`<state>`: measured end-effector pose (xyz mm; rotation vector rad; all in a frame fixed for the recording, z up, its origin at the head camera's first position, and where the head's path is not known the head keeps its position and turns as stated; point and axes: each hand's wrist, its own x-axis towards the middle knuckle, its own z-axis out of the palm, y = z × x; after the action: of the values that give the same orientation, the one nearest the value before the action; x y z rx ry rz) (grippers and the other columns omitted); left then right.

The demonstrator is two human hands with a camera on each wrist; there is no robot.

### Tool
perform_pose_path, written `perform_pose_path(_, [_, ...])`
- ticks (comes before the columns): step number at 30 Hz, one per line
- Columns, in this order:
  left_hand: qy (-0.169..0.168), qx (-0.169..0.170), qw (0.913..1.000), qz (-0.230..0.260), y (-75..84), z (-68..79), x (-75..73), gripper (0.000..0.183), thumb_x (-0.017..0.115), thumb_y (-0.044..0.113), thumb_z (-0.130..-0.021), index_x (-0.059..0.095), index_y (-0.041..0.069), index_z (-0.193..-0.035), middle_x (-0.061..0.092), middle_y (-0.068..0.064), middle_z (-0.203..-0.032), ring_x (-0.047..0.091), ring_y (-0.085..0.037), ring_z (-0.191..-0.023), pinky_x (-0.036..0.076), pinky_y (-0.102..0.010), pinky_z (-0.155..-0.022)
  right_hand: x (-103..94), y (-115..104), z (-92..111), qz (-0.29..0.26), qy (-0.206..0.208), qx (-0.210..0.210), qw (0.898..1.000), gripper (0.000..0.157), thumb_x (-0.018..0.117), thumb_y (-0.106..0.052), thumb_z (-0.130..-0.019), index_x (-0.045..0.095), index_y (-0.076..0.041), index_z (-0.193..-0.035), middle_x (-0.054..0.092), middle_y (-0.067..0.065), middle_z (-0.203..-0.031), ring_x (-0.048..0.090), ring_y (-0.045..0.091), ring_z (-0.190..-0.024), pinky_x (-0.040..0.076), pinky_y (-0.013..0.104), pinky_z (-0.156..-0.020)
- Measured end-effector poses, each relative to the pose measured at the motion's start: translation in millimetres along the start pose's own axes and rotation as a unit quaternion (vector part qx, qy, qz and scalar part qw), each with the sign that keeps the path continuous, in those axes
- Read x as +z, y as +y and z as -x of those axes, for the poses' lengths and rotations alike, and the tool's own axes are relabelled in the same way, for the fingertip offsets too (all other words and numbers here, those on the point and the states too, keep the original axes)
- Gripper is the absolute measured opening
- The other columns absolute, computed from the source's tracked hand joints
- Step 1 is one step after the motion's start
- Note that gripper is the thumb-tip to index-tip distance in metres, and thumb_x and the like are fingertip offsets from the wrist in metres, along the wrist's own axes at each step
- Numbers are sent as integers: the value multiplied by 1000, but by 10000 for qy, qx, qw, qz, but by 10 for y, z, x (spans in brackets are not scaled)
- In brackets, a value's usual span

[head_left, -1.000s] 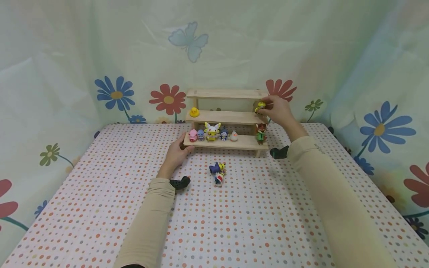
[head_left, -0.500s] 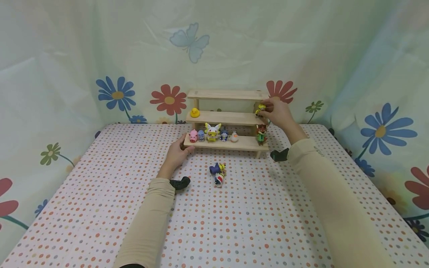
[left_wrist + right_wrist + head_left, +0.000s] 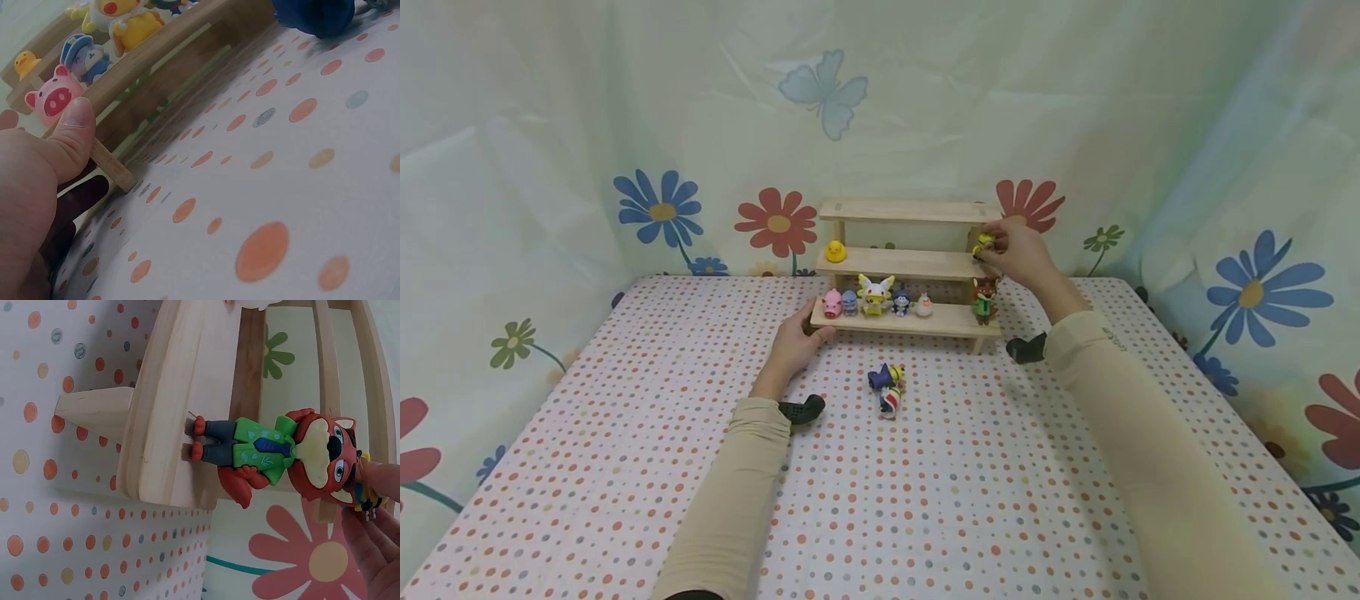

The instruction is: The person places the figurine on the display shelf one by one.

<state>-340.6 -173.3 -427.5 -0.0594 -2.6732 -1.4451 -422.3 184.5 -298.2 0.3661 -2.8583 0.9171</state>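
My left hand (image 3: 793,340) grips the left end of a three-tier wooden display shelf (image 3: 910,212); in the left wrist view the thumb lies over the lowest board beside a pink pig figurine (image 3: 55,97). At the right end of the middle tier, my right hand (image 3: 1024,252) pinches a small yellow minion-like figurine (image 3: 982,242), close over the board and partly hidden by the fingers. Right below it, on the lowest tier, a fox figurine (image 3: 265,447) in a green shirt stands upright. A yellow duck (image 3: 836,251) sits at the middle tier's left end.
Several figurines share the lowest tier, among them a yellow one with white ears (image 3: 875,295) and a white bird (image 3: 924,306). On the dotted tablecloth (image 3: 925,500) before the shelf lie a purple-caped figurine (image 3: 884,377) and a white-and-red one (image 3: 891,402).
The right hand has lowered very slightly with the yellow figurine at the middle tier. My left hand and the shelf have stayed in place.
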Motion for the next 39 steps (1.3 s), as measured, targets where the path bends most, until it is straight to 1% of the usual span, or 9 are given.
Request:
perform_pose_path(6, [7, -145, 9999, -33, -43, -19, 50, 80, 62, 40, -89, 22, 15, -153, 37, -7, -152, 41, -23, -135, 37, -41, -110, 36, 25, 17, 211, 18, -94, 9997, 44, 61, -9, -92, 49, 0, -133, 53, 25, -130, 53, 40, -120, 47, 50, -97])
perform_pose_path(12, [25, -210, 9998, -40, -57, -30, 50, 80, 62, 42, -88, 21, 18, -153, 35, -6, -153, 36, -23, -139, 33, -42, -112, 63, -3, 10, 347, 145, -37, 9993, 40, 60, -9, -92, 52, -2, -130, 55, 24, -128, 54, 39, -118, 48, 50, -95])
perform_pose_path(19, [28, -111, 9999, -21, -59, -17, 26, 80, 62, 41, -89, 21, 16, -153, 35, -7, -153, 36, -23, -139, 33, -42, -113, 61, -40, 17, 475, 170, -150, 9986, 41, 62, -9, -91, 52, -2, -130, 55, 23, -128, 54, 39, -118, 47, 50, -96])
perform_pose_path(22, [28, -43, 10000, -17, -65, -7, 2, 80, 62, 41, -89, 21, 15, -153, 36, -7, -152, 39, -24, -137, 35, -42, -111, 61, -66, 12, 470, 116, -210, 9986, 43, 62, -9, -91, 51, -2, -132, 54, 24, -130, 53, 39, -119, 46, 51, -98])
perform_pose_path(27, [100, -80, 9999, -12, -65, 16, -40, 79, 63, 39, -89, 22, 15, -153, 38, -8, -151, 44, -24, -133, 38, -42, -109, 21, -144, 10, 460, -79, -276, 9985, 49, 63, -11, -91, 47, -1, -136, 50, 25, -133, 50, 41, -120, 44, 52, -99])
perform_pose_path(29, [108, -93, 9999, 20, -55, 17, -45, 79, 63, 39, -89, 22, 15, -153, 38, -8, -151, 44, -24, -133, 39, -42, -108, -37, -179, 32, 405, -100, -279, 9987, 51, 62, -12, -91, 44, -1, -138, 48, 26, -134, 49, 42, -121, 43, 54, -100])
perform_pose_path(31, [103, -79, 9999, 27, -44, 12, -46, 80, 63, 39, -89, 22, 15, -153, 38, -7, -151, 42, -24, -134, 38, -42, -109, -109, -216, 80, 252, 12, -300, 9992, 52, 61, -14, -91, 43, -1, -139, 46, 26, -135, 47, 43, -123, 43, 55, -100])
perform_pose_path(36, [149, -16, 9999, -2, -14, -15, -48, 79, 63, 38, -89, 22, 13, -152, 37, -7, -152, 43, -23, -133, 40, -42, -107, -228, -384, 312, -591, 343, -396, 9969, 52, 57, -23, -94, 43, -7, -141, 44, 24, -139, 44, 42, -128, 39, 58, -103])
perform_pose_path(39, [154, -22, 9999, -33, -1, -29, -47, 78, 63, 36, -90, 23, 13, -152, 36, -6, -152, 43, -23, -133, 39, -42, -108, -169, -597, 527, -789, 107, -670, 9946, 47, 57, -24, -95, 47, -8, -138, 48, 20, -137, 47, 38, -127, 41, 56, -101])
